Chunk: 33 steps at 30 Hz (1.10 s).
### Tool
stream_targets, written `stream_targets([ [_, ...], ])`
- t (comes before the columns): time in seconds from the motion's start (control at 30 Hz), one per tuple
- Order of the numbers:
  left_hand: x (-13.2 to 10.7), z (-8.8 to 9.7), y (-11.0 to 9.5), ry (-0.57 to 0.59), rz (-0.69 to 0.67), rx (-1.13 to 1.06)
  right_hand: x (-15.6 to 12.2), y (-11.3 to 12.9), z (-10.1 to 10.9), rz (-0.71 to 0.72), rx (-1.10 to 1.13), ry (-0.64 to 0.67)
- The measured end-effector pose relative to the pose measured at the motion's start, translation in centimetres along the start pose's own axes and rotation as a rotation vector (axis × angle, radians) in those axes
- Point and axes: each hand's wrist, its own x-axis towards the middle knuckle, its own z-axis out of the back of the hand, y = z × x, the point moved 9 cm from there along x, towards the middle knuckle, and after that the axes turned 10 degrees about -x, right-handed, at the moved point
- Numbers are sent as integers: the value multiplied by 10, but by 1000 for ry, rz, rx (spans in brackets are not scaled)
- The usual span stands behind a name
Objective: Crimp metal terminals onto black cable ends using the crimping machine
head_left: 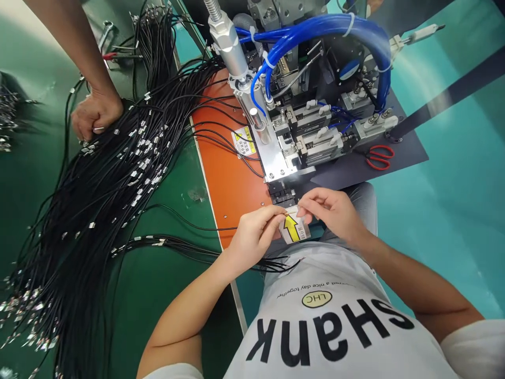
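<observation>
My left hand (256,231) is closed in a pinch on a black cable (197,226), which runs across from the left over the bench edge. A thin wire end shows between my two hands, just in front of the machine's lower fixture (283,195). My right hand (333,213) pinches at that wire end with thumb and forefinger; its tip is mostly hidden by the fingers. Below the fingertips is a white label with a yellow arrow (292,229). A small bundle of black cables (189,247) passes under my left forearm, its ends near my lap.
A pneumatic machine (272,152) with blue hoses (323,29) stands on an orange plate (215,184). Red-handled scissors (379,157) lie to its right. A large cable pile (90,210) covers the green bench, with another person's hand (97,113) resting on it.
</observation>
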Motion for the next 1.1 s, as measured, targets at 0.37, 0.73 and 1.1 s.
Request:
stream_targets([
  [0.37,0,5,1,-169,38,6,-8,18,-2,220,-294,-185],
  [0.73,-4,4,24,-312,145,-288,-13,22,-7,405,-535,-208],
  [1.1,-5,-6,27,-264,184,-540,5,-3,-21,80,-80,-77],
])
